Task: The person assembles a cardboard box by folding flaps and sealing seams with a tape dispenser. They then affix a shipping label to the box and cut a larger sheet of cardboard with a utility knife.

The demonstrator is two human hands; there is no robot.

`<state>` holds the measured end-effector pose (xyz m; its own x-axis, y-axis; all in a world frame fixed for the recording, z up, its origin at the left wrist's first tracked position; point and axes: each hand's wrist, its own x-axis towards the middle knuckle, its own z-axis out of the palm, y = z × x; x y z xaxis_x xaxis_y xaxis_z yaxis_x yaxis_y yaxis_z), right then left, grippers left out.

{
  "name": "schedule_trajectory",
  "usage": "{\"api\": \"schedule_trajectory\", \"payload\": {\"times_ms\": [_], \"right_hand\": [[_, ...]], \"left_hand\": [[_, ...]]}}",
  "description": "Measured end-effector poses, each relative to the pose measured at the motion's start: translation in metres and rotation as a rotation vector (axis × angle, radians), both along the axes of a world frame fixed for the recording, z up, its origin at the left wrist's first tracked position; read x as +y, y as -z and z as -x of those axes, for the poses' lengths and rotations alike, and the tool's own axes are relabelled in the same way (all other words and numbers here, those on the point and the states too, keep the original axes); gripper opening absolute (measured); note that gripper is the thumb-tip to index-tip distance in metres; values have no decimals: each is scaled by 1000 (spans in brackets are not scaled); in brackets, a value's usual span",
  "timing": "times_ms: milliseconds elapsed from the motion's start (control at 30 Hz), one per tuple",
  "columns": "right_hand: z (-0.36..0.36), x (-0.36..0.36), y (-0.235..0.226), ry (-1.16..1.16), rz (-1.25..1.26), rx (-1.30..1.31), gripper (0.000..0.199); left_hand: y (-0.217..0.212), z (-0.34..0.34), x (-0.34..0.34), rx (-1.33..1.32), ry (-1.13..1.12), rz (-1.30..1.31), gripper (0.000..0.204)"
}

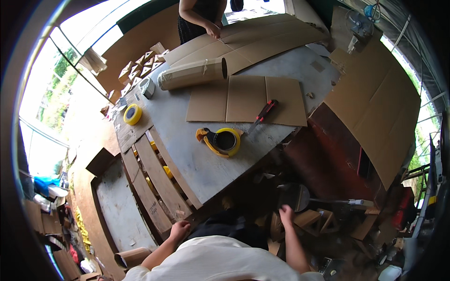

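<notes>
The grey desk (173, 145) is covered along its far edge by a wide cardboard sheet (276, 40), touched by a co-worker's hand (213, 31). Beyond the desk's right edge, a tall board (375, 103) of creased cardboard is seen. A smaller panel (246, 100), creased into three parts, is laid toward the right edge. Wooden slats (161, 182) are set side by side along the left edge, down to the near corner. A cardboard roll (192, 75) is laid between the left edge and the wide sheet. Below the near right edge, a dark disc (294, 195) is seen. A dispenser (216, 140) with yellow tape is placed near that edge, and a knife (263, 114) with a red and black handle is rested across the panel's near border, its blade pointed at the dispenser. A yellow tape ring (138, 117) is placed by the left edge. The left hand (180, 230) is held, curled, just beside the slats' near ends; the right hand (286, 214) is held, curled, close to the disc. Whether either is fully closed cannot be told.
</notes>
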<state>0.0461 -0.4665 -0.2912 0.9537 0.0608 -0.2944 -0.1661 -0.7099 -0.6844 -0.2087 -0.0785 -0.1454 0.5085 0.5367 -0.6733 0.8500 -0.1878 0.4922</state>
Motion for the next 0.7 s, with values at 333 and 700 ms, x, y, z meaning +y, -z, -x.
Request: {"api": "schedule_trajectory", "payload": {"times_ms": [333,700], "right_hand": [[-196,226,-123,-446,111,-651,38],[-347,264,-100,-857,740,-848,26]], "left_hand": [[-46,-146,39,-532,-139,184,20],[-71,-227,7,-672,-256,-40,17]]}}
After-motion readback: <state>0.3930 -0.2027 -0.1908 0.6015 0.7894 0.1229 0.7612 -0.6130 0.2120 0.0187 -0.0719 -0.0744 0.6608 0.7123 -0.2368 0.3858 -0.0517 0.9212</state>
